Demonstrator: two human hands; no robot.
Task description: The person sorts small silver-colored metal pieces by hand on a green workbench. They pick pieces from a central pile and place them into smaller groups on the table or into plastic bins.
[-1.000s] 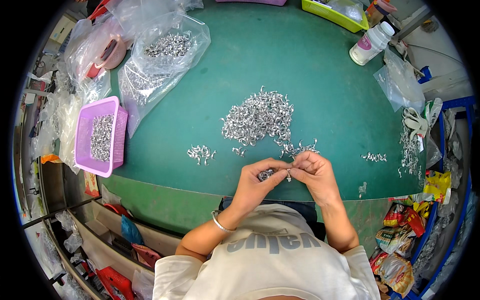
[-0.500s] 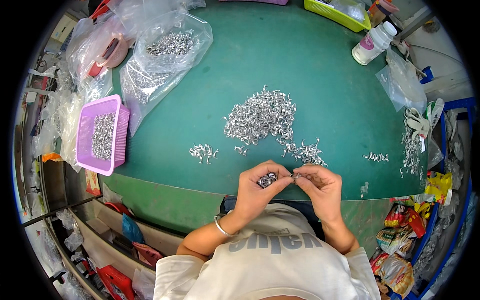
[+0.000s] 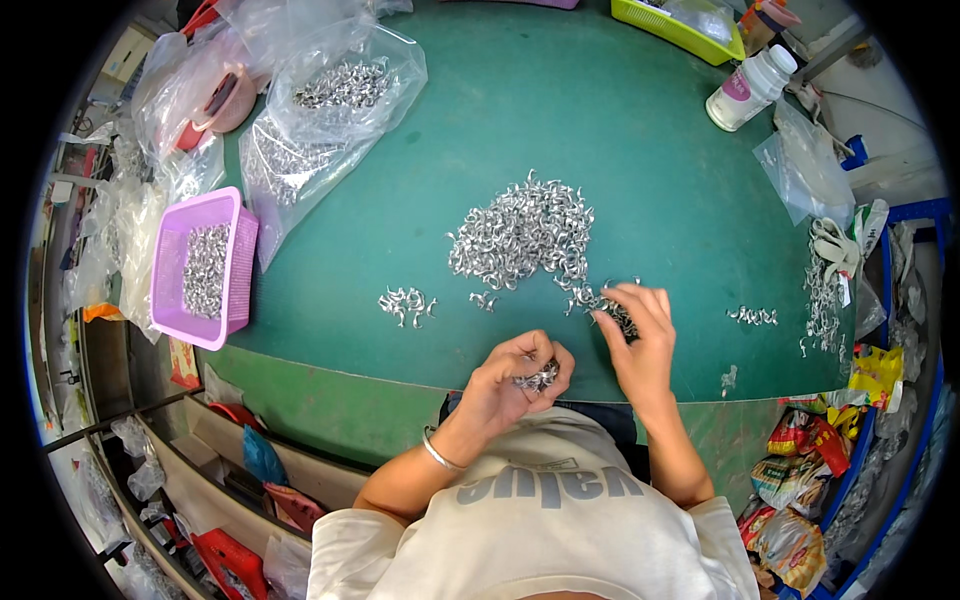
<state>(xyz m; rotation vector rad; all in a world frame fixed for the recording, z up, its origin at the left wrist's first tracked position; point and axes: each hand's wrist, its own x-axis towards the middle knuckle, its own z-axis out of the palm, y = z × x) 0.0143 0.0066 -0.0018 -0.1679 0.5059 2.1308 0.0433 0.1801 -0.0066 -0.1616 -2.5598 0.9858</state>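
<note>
My left hand (image 3: 510,385) is curled round a clump of small silvery curved metal pieces (image 3: 540,378), just off the table's front edge. Over the small near pile of the same pieces (image 3: 622,318), my right hand (image 3: 640,335) has its thumb and forefinger apart, fingertips at the pieces; I cannot make out any piece in them. Behind that pile, and joined to it by a thin trail, a large heap of the metal pieces (image 3: 525,230) covers the middle of the green table (image 3: 400,200). Two smaller clusters (image 3: 407,306) lie left of my hands.
On the left stand a purple basket (image 3: 240,270) of metal pieces and a clear plastic bag (image 3: 345,110) with more. A white bottle (image 3: 748,88) and a yellow-green tray (image 3: 680,35) are at the far right. More pieces (image 3: 752,315) and a glove (image 3: 835,245) lie right.
My hands have come apart from where their fingertips met. The right one has moved up to the near pile and spread its thumb and forefinger; the left keeps its clump, slightly lower.
</note>
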